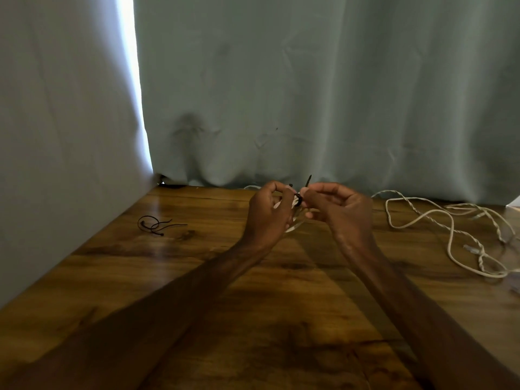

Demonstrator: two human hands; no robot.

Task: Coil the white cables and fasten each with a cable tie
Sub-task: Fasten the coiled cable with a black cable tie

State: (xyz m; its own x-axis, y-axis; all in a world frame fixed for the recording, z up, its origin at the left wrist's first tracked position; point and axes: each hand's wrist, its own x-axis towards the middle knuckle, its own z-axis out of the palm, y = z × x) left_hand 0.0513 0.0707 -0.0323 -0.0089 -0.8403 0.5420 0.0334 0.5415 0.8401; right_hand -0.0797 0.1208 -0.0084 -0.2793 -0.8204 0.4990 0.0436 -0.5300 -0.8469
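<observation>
Pale green curtains [309, 94] hang behind our wooden table [197, 277], with a bright slit of daylight at the left where they part. We hold both hands raised just above the far side of the table. Our left hand [267, 212] is closed around a small coiled white cable [294, 220], whose loops show below and between the fingers. Our right hand [337, 209] pinches a black cable tie [299, 199] that is wrapped around the coil, its free tail [309, 180] pointing up past the fingertips. We judge that we are cinching the tie, though we cannot tell whether the tail has passed fully through the head. More loose white cable [450, 229] sprawls uncoiled on the table to the right, well apart from our hands, and spare black ties [154, 225] lie on the table to the left. The risk from here is the coil slackening: if the left hand eases before the tie locks, the loops could spring open and slip out from under the band. Pulling the tail at an angle could also drag the tie toward one end of the bundle, leaving some loops outside it. The hands hide much of the coil, so we cannot see whether every loop is caught.
</observation>
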